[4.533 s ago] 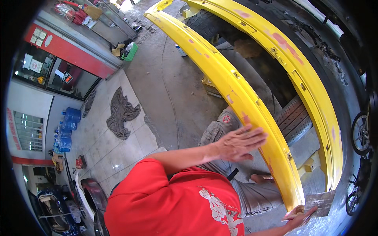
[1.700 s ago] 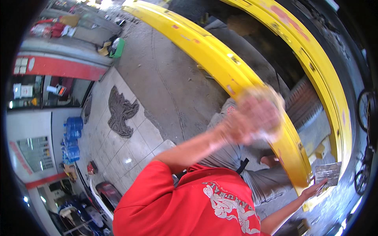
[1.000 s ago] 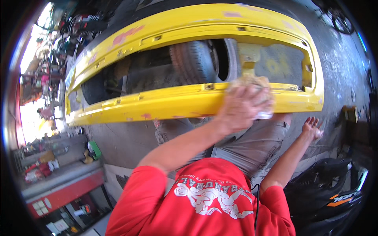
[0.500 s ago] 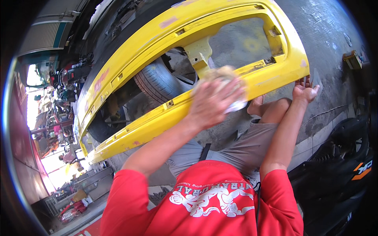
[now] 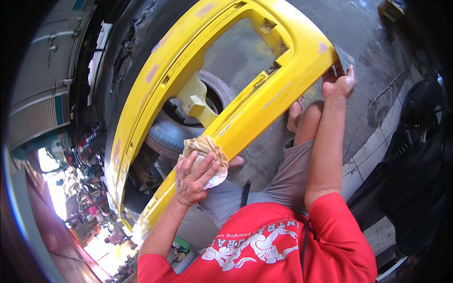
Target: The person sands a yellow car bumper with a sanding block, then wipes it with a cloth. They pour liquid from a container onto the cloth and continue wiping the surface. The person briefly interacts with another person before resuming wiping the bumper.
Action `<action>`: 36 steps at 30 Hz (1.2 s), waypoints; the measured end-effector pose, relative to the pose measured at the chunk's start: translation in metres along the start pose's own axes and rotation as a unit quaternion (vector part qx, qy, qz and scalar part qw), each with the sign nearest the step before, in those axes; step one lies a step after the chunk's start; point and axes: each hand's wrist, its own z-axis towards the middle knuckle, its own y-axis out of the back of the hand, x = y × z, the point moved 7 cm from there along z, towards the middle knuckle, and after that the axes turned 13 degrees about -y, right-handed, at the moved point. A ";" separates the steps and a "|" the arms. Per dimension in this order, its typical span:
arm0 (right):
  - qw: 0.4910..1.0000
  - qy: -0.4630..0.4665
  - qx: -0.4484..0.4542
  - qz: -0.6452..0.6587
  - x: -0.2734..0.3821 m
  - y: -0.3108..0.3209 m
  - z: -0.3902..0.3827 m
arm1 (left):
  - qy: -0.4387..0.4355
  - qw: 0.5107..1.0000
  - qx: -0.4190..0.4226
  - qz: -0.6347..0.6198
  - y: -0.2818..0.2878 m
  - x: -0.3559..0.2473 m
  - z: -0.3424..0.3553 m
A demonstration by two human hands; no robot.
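A long yellow car bumper [image 5: 264, 120] slants across the space before me, with pinkish and white patches on its paint. My left hand [image 5: 192, 181] presses a bunched beige and white cloth [image 5: 205, 148] against the bumper's near strip, left of its middle, with the fingers bent over the cloth. At the bumper's right end my right hand [image 5: 339, 85] grips the edge from below, thumb on the outer side and the other fingers partly hidden behind it. A greyish flat patch shows beside those fingers; I cannot tell what it is.
A tyre [image 5: 167, 137] lies under the bumper on the grey floor [image 5: 373, 70]. A black covered object [image 5: 406, 179] stands at the right. Motorbikes [image 5: 89, 141] and clutter fill the left side, near a grey vehicle [image 5: 42, 70]. A small box [image 5: 390, 9] sits at the upper right.
My left hand and the cloth have slid left and nearer along the bumper. The bumper's right end and my right hand appear farther up and left, and the view has turned.
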 end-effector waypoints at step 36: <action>0.989 -0.145 0.030 0.024 0.016 0.003 0.000 | -0.238 0.962 -0.123 -0.041 -0.006 0.004 0.408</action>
